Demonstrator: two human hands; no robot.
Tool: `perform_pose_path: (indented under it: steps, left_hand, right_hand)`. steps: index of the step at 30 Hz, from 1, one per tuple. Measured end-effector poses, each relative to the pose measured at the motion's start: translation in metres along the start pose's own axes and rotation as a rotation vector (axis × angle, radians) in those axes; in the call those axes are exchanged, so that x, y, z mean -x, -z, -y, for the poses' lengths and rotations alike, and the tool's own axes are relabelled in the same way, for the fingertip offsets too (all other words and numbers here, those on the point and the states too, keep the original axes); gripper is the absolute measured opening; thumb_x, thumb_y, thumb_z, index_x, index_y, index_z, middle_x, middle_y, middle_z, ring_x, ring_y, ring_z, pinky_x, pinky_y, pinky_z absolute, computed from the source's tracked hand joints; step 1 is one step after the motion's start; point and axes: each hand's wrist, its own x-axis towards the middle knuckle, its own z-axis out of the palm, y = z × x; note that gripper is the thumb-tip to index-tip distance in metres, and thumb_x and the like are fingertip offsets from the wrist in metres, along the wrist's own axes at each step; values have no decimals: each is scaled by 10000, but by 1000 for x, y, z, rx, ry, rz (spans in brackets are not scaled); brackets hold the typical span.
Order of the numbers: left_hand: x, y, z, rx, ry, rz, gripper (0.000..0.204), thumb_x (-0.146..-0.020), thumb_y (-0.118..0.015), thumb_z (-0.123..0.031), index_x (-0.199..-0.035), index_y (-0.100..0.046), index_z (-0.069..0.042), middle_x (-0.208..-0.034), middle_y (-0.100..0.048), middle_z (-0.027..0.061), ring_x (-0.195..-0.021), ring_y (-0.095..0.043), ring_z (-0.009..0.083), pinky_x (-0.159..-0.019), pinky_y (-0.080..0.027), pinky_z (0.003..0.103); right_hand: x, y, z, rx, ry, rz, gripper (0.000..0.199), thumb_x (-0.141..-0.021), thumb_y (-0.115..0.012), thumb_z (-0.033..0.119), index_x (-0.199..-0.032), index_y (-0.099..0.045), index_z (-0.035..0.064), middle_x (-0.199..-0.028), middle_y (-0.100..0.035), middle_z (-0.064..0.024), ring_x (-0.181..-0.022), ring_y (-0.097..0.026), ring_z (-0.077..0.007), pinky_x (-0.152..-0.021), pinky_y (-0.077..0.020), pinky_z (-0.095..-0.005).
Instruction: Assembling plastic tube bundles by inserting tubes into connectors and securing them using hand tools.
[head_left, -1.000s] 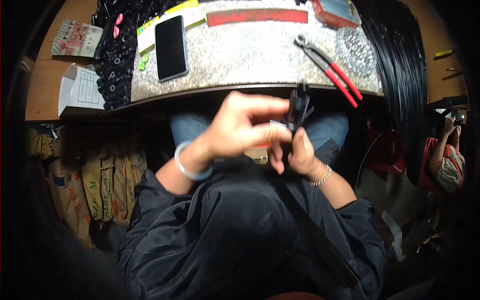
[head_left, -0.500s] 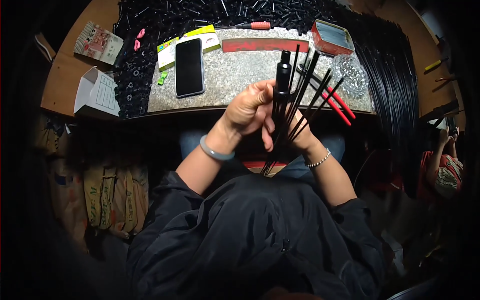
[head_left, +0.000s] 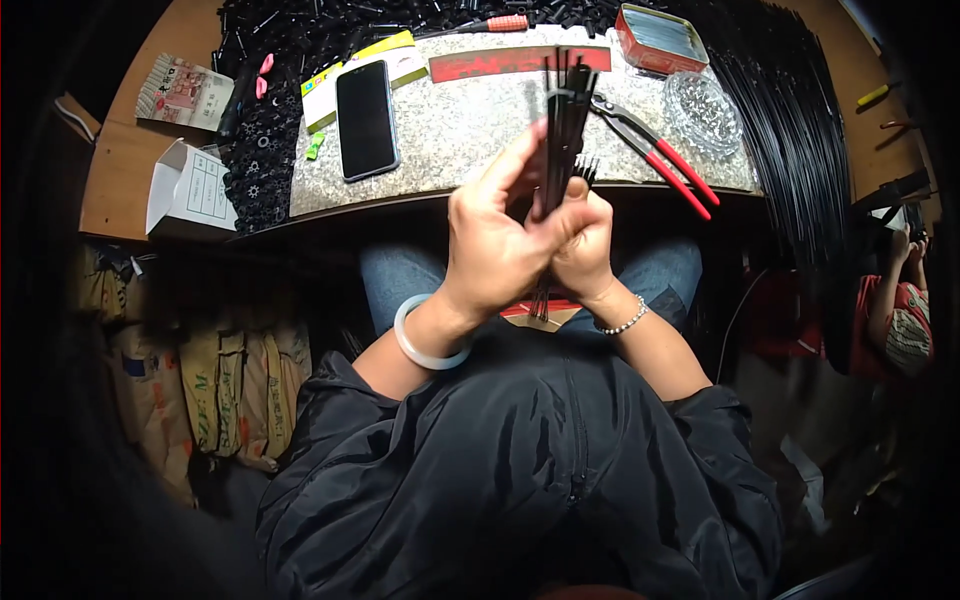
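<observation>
A bundle of thin black rods stands almost upright between my two hands, its upper ends in front of the stone slab. My left hand, with a pale bangle at the wrist, curls round the bundle's left side, fingers raised along it and thumb across it. On the other side my right hand, wearing a beaded bracelet, grips the rods lower down; its fingers are partly hidden behind the left thumb. Short rod tips show just above the right thumb. The black cylindrical fitting cannot be made out clearly now.
Red-handled pliers lie on the stone slab, beside a clear glass dish. A phone, a red strip and a red tin are also there. Long black rods hang over the right edge.
My left hand has turned and closed in against my right. The fanned-out rods have come together into a tight bundle. The black fitting on top no longer shows clearly.
</observation>
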Motion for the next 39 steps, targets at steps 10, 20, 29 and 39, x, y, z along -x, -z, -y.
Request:
perform_pose_path:
  steps: [10,20,29,39]
  left_hand:
    - [-10,13,28,131,-34,-109,262,-835,-656,-88,-1076,-602,-1,-926,-668,110,-817,-639,153,-766,-505,276]
    - [-10,7,29,272,-36,-188,259,-813,-690,-82,-1046,-627,14,-840,-661,28,-737,-579,60,-683,-472,201]
    - [-11,7,32,300,-60,-172,260,-826,-678,-93,-1059,-628,11,-895,-664,38,-773,-583,67,-705,-469,203]
    - [-13,5,22,188,-115,-159,303,-832,-674,-106,-1093,-588,21,-770,-635,18,-693,-573,68,-642,-467,198]
  right_hand:
    - [4,-8,21,-453,-179,-164,178,-911,-563,160,-1002,-535,9,-896,-601,-25,-798,-533,-45,-733,-432,-184]
    - [-4,-7,29,-454,-236,-207,138,-886,-611,141,-886,-623,3,-853,-630,-8,-749,-531,-30,-686,-430,-174]
    - [-11,7,15,-599,-414,-9,130,-886,-607,163,-915,-617,37,-830,-610,26,-733,-507,-28,-709,-411,-188]
    - [-11,-4,23,-648,-311,-165,83,-860,-630,97,-903,-591,38,-842,-608,-5,-728,-525,-48,-680,-421,-187]
